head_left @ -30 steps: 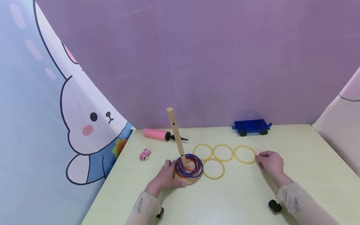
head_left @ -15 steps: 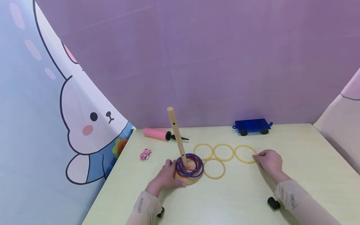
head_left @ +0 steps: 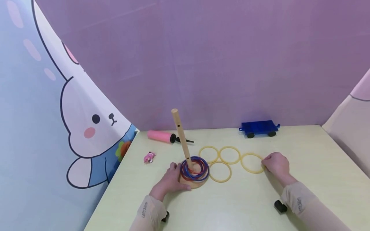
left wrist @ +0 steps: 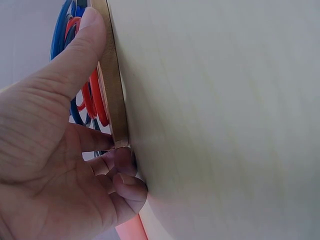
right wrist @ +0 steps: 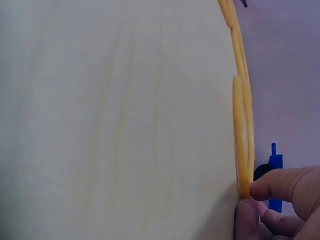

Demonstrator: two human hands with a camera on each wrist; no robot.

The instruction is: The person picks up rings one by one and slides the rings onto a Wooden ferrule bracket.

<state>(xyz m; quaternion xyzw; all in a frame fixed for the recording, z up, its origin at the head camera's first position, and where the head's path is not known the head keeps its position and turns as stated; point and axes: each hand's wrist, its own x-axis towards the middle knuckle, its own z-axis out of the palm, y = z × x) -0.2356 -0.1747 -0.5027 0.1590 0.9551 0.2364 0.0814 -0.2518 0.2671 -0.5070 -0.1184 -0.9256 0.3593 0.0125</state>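
The yellow ring [head_left: 252,163] lies flat on the counter [head_left: 245,205], rightmost of four, and the right hand [head_left: 276,164] pinches its right edge; in the right wrist view the thumb and a fingertip [right wrist: 280,184] close on the ring's [right wrist: 243,145] rim just where it meets the counter [right wrist: 115,120]. The ring sits slightly nearer the person than the two rings [head_left: 219,154] in the back row and lies just beside the nearer of them. A fourth ring [head_left: 220,172] lies in front of that pair, close to the base.

The left hand [head_left: 170,181] grips the round wooden base [head_left: 194,184] from its left side. The left wrist view shows the thumb [left wrist: 75,60] laid across the top rim of the base [left wrist: 112,85] and the curled fingers [left wrist: 120,180] tucked under its edge against the counter [left wrist: 220,120]. From the base rises a wooden peg [head_left: 180,139], tilted a little to the left, with blue and red rings [head_left: 194,168] stacked round its foot.

Behind the peg, near the back edge, lies a pink pump [head_left: 166,137] with a black nozzle. To the left of the base lies a small pink toy [head_left: 149,157]. A blue wagon [head_left: 258,128] stands at the back, well apart from the rings. A rabbit picture [head_left: 86,128] covers the left wall.
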